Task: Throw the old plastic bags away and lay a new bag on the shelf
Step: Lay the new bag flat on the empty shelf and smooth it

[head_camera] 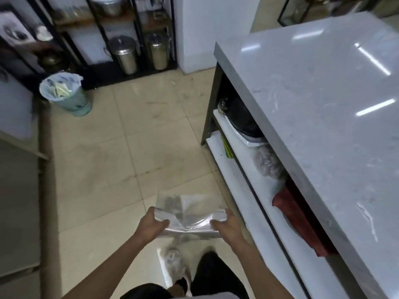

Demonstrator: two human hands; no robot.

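Note:
A clear plastic bag (188,210) is stretched flat between both hands above the tiled floor, low in the middle of the view. My left hand (153,224) grips its left edge and my right hand (226,223) grips its right edge. More clear plastic hangs below them towards my legs. The white shelf (244,182) under the grey counter (323,93) lies just to the right of the bag. On it sit a dark pan, a crumpled plastic bag (268,164) and a red cloth (302,221). A lined green waste bin (67,92) stands on the floor at the far left.
A black metal rack with steel canisters (125,53) stands at the back. A grey cabinet edge (19,190) runs along the left. Open tiled floor (129,147) lies between the bin and the counter. My dark trouser legs show at the bottom.

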